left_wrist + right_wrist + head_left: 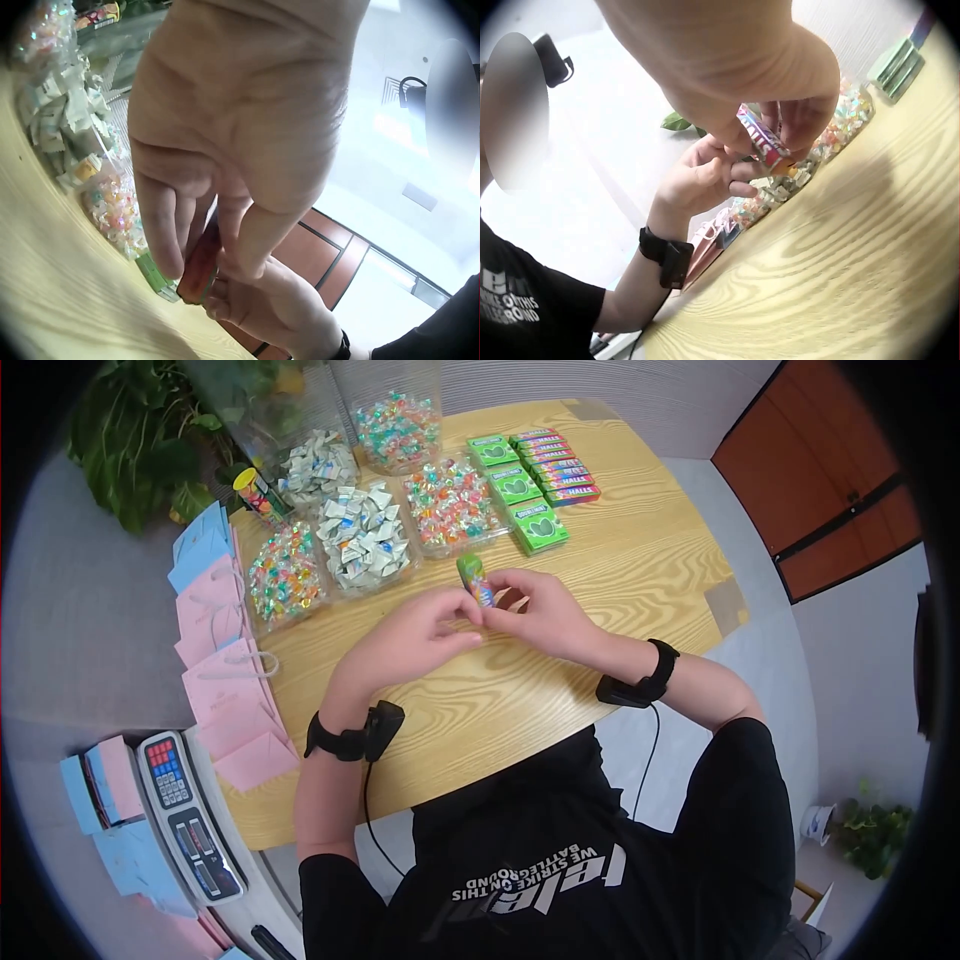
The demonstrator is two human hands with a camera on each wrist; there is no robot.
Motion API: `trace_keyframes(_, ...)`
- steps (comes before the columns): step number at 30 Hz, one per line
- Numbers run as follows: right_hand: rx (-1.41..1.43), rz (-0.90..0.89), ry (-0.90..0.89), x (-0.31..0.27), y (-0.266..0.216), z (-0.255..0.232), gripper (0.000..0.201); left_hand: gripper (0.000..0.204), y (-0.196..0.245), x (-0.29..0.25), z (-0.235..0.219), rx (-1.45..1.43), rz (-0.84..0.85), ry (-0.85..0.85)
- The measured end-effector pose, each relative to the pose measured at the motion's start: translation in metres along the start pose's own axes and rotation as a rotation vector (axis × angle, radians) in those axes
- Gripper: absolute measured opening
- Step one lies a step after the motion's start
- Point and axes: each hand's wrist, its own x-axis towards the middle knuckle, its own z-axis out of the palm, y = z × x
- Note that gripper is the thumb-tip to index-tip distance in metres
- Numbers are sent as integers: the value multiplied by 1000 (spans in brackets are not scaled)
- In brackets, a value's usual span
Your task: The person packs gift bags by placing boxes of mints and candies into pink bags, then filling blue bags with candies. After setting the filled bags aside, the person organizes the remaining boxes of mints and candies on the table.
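A small colourful candy pack (475,580) stands between both hands above the table's middle; its printed side shows in the right wrist view (763,142). The right hand (548,618) pinches it between thumb and fingers. From the other side the left hand (412,637) has its fingertips at the pack, thumb apart below; in the left wrist view the left hand (240,112) has fingers bent around the reddish pack (201,264), which it also appears to hold. The right hand (274,304) meets it at the lower end.
Trays of wrapped candies (367,540) line the table's far left side. Green boxes (538,525) and a row of Halls packs (572,493) stand behind the hands. Pink bags (235,695) lie along the left edge, a scale (190,815) beyond them. The wooden tabletop (640,550) extends right.
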Motion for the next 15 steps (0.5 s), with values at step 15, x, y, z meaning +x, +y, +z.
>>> trace_keyframes(15,-1071,-103,252,32,31,-179,27,46,-3,-13,-7,632,-99,-159)
